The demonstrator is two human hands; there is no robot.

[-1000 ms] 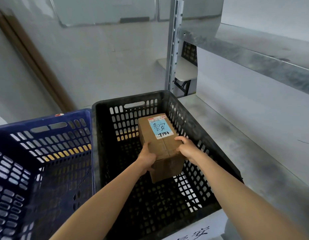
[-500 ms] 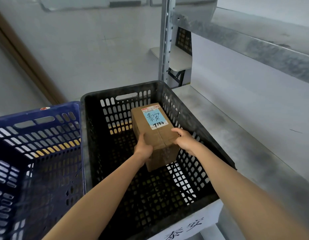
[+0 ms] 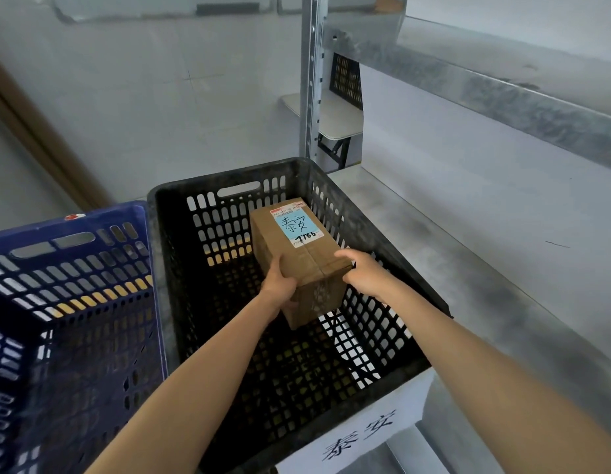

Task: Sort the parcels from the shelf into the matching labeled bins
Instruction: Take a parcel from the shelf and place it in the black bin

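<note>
Cardboard parcel (image 3: pixel 297 254) with a blue label hangs inside the black bin (image 3: pixel 228 179) near its right wall, left hand (image 3: pixel 279 285) and right hand (image 3: pixel 360 273) fingers pressed against its sides.

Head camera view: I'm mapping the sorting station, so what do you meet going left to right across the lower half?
Blue bin → black bin → left hand → cardboard parcel → right hand → metal shelf.
</note>
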